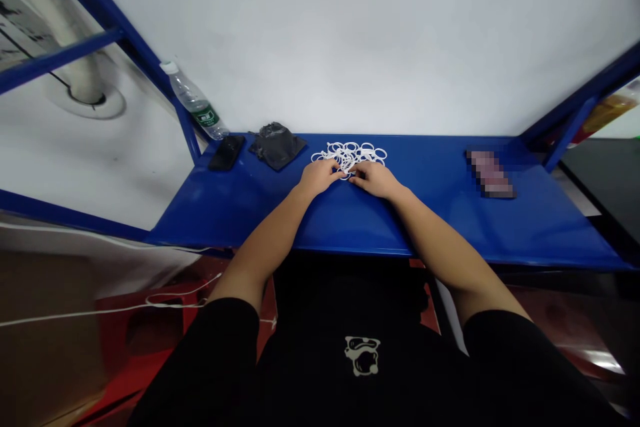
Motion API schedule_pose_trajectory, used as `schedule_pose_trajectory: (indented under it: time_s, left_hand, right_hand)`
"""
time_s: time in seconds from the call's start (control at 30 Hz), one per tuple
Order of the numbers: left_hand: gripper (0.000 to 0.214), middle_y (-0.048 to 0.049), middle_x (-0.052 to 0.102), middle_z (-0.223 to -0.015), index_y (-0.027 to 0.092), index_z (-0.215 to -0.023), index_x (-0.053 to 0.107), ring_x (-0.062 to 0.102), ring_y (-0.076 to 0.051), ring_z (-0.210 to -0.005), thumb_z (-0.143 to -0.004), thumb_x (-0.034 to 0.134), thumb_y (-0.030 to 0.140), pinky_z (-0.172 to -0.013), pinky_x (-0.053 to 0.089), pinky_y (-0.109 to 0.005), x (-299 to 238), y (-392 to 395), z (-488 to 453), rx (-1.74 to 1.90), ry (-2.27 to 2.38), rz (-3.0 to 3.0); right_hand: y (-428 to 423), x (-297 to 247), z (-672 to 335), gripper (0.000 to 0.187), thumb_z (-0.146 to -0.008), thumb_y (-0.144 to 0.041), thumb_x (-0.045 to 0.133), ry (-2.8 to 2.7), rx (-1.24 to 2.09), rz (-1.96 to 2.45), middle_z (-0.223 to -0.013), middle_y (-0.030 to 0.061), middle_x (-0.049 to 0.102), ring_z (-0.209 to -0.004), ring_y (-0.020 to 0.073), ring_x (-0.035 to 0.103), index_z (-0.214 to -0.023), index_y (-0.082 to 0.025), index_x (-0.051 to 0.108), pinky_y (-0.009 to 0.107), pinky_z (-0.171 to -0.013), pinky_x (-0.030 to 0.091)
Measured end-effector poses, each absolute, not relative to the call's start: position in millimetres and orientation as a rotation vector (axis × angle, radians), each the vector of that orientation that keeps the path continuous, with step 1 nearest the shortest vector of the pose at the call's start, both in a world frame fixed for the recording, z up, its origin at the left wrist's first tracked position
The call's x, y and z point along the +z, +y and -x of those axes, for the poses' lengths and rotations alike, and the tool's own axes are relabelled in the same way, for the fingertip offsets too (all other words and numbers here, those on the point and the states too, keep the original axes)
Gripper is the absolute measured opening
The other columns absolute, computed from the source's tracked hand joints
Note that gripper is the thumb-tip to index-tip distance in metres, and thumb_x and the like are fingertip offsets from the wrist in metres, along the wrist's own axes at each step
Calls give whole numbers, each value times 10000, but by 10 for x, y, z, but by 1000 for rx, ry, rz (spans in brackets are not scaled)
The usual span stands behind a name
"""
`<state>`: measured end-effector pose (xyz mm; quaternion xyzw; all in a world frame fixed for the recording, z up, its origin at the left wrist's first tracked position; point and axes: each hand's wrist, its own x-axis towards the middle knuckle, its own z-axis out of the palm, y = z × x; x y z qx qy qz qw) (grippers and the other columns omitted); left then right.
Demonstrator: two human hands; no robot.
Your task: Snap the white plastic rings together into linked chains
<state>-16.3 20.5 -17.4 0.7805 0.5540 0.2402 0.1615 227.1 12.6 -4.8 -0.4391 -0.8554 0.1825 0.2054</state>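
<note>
As hands (320, 177) (376, 180) touch white rings (350, 155), phone (227, 152) nearby

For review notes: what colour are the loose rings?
The rings are white, clearest in the head view.

This looks like a bare utility workroom or workshop rather than a home: the fingers (336, 173) rest on a blue-painted steel rack's surface (240, 210), with a plain white wall (380, 40) beyond them, an exposed white pipe (83, 73) far to their left, and a red plastic stool (145, 327) below.
</note>
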Motion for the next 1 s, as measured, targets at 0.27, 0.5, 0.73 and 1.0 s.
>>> schedule_pose_trajectory:
  time_s: [0.27,0.5,0.73,1.0]
  left_hand:
    - [224,-45,813,-860,253,-946,768,754,-279,-878,-963,938,399,-785,506,-364,-198,302,138,790,1685,-2145]
    - [145,-58,852,-974,236,-1007,832,773,-245,-894,-982,898,363,-853,580,-374,-193,226,160,909,1517,-2118]
    - [196,-66,853,-1090,215,-1163,845,753,-196,-882,-995,875,310,-888,620,-357,-166,139,121,926,1338,-2272]
    - [204,-64,830,-1179,231,-1214,834,757,-166,-895,-1022,803,171,-898,670,-352,-182,109,123,1255,1119,-2392]
  right_hand:
    - [117,-68,-2274,128,-967,-307,697,-2259,517,1259,-973,72,828,-836,241,720,-1060,-237,752,364,-773,499]
    - [92,-42,-2287,334,-999,-287,673,-2303,477,1260,-1039,84,853,-893,263,748,-1319,-236,751,371,-794,520]
    - [85,-2,-2276,184,-1024,-283,638,-2309,424,1257,-1017,99,842,-906,257,725,-1080,-227,805,359,-813,501]
    - [40,14,-2273,217,-1082,-387,578,-2130,530,1107,-872,66,779,-753,224,646,-1073,-227,723,351,-741,453]
